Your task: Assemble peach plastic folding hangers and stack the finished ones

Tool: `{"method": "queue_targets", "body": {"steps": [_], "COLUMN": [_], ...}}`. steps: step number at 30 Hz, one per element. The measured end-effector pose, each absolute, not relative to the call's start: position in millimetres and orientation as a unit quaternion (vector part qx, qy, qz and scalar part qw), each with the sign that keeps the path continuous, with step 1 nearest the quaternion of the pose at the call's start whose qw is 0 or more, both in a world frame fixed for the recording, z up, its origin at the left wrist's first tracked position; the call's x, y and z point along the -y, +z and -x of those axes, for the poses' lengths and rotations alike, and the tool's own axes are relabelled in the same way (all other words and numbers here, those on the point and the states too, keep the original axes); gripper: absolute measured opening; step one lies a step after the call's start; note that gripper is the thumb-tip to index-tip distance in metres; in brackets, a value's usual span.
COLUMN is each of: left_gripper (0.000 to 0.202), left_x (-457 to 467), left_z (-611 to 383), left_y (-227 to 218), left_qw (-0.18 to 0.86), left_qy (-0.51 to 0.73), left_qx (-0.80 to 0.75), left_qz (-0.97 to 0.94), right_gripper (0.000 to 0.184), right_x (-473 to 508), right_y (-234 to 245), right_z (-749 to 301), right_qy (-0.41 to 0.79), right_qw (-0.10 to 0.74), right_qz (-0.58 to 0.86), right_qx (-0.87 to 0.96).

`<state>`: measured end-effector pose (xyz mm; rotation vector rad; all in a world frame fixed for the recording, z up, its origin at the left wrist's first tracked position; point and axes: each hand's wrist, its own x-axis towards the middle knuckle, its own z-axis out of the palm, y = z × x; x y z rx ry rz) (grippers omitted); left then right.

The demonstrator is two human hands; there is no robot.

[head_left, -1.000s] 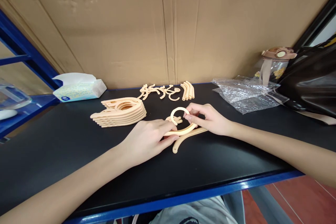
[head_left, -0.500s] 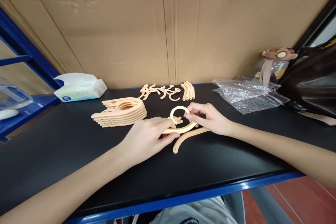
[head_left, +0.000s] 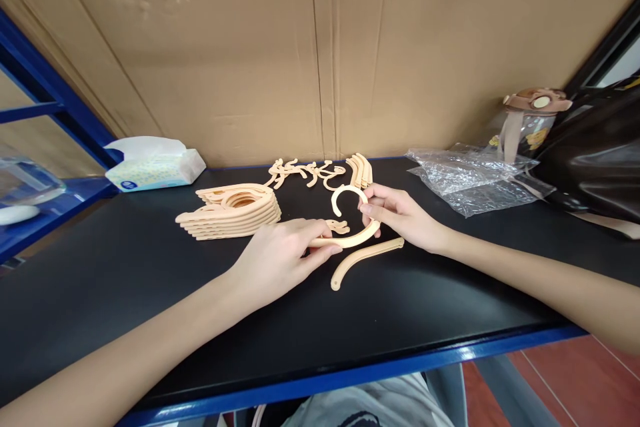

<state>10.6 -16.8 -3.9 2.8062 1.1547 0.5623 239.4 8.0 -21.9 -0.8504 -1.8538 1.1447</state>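
Observation:
Between both hands is a cream plastic hanger hook (head_left: pixel 345 192) joined or held against a curved hanger arm (head_left: pixel 357 238); whether they are locked together I cannot tell. My left hand (head_left: pixel 293 247) pinches the arm's left end between thumb and fingers. My right hand (head_left: pixel 395 212) closes round the spot where hook and arm meet, hiding the joint. A second loose hanger arm (head_left: pixel 363 261) lies on the black table just in front of my right hand. Behind the held piece lie a few small cream parts (head_left: pixel 339 226). A stack of folded hangers (head_left: pixel 230 213) sits left of my left hand.
Loose hooks and small parts (head_left: pixel 305 172) lie along the cardboard wall (head_left: pixel 225 67), beside several hanger arms (head_left: pixel 359 169). A tissue pack (head_left: pixel 155 165) stands back left. Crumpled clear plastic bags (head_left: pixel 460 180), a bottle (head_left: pixel 535 117) and a dark bag (head_left: pixel 595 160) are at the right.
The hook has swung up and right, away from my left fingers, with my right hand rising slightly. The far end of the loose arm now shows from behind my right hand.

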Motion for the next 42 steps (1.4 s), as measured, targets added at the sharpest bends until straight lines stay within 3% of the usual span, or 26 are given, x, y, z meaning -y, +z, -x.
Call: {"method": "queue_targets", "body": {"steps": [7, 15, 19, 30, 38, 42], "left_gripper": [0.026, 0.03, 0.024, 0.027, 0.033, 0.035], "left_x": [16.9, 19.8, 19.6, 18.5, 21.1, 20.1], "left_z": [-11.2, -12.3, -11.3, -8.4, -10.2, -10.1], "left_y": [-5.2, -0.3, -2.0, -5.3, 0.2, 0.2], "left_qw": [0.008, -0.001, 0.015, 0.013, 0.017, 0.027], "left_qy": [0.162, 0.143, 0.147, 0.146, 0.155, 0.151], "left_qx": [-0.352, -0.406, -0.399, -0.353, -0.384, -0.396], "left_qz": [-0.922, -0.903, -0.905, -0.924, -0.91, -0.905], "right_gripper": [0.017, 0.018, 0.017, 0.022, 0.052, 0.049], "right_x": [-8.3, -17.4, -22.1, -21.7, -21.8, -19.9], "right_y": [-23.2, -26.4, -27.0, -26.7, -31.9, -30.6], "right_z": [-238.3, -241.5, -242.5, -245.1, -243.7, -243.4], "right_qy": [0.483, 0.464, 0.477, 0.53, 0.545, 0.527], "right_qw": [0.308, 0.468, 0.499, 0.453, 0.398, 0.402], "right_qz": [0.301, 0.335, 0.347, 0.349, 0.297, 0.3], "right_qx": [0.762, 0.674, 0.635, 0.626, 0.675, 0.686]}}
